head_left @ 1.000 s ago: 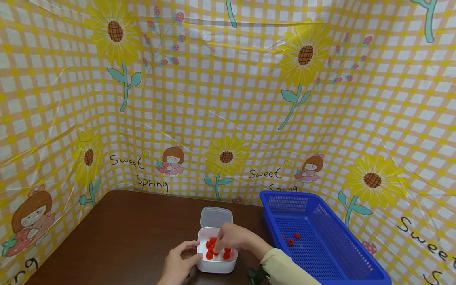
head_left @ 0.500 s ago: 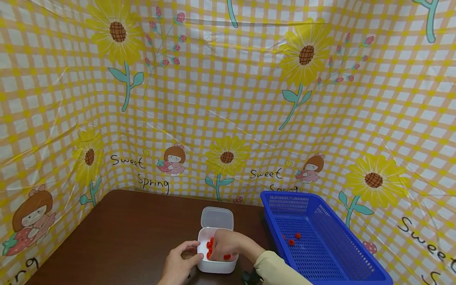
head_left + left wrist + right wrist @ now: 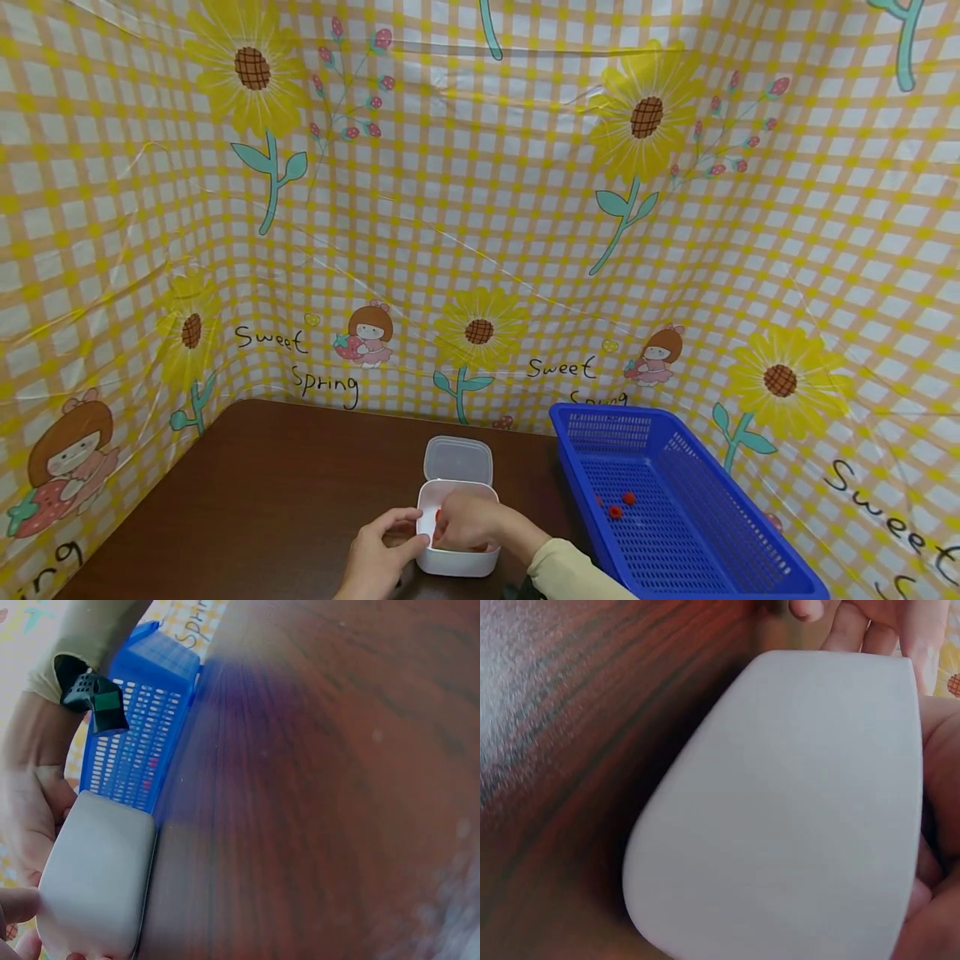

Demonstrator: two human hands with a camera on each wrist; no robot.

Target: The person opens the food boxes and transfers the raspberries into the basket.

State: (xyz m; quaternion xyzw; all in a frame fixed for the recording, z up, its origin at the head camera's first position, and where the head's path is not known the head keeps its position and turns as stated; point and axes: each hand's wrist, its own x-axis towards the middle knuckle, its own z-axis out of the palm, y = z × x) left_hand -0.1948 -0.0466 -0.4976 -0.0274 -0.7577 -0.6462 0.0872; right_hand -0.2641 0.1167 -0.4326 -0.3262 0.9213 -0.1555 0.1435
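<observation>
A small white plastic container (image 3: 457, 566) stands on the table with its translucent lid (image 3: 458, 462) folded back behind it. My left hand (image 3: 379, 550) holds its left side, thumb at the near left corner and fingers at the left wall. Inside the container is my right hand (image 3: 467, 521), knuckles up and fingers bent down. Its fingertips are hidden, so whether they pinch anything does not show. Slivers of small red pieces (image 3: 437, 517) show around that hand. In the right wrist view the container's outer wall (image 3: 780, 802) covers the inside.
A blue perforated basket (image 3: 678, 500) stands to the right, close to my right forearm. A few small red pieces (image 3: 628, 498) lie on its floor, towards the left wall. Behind the dark brown table (image 3: 300, 483) hangs a checked sunflower cloth (image 3: 480, 208).
My right hand has gone lower and further into the container, and covers most of the red pieces that showed before. My left hand stays where it was on the container.
</observation>
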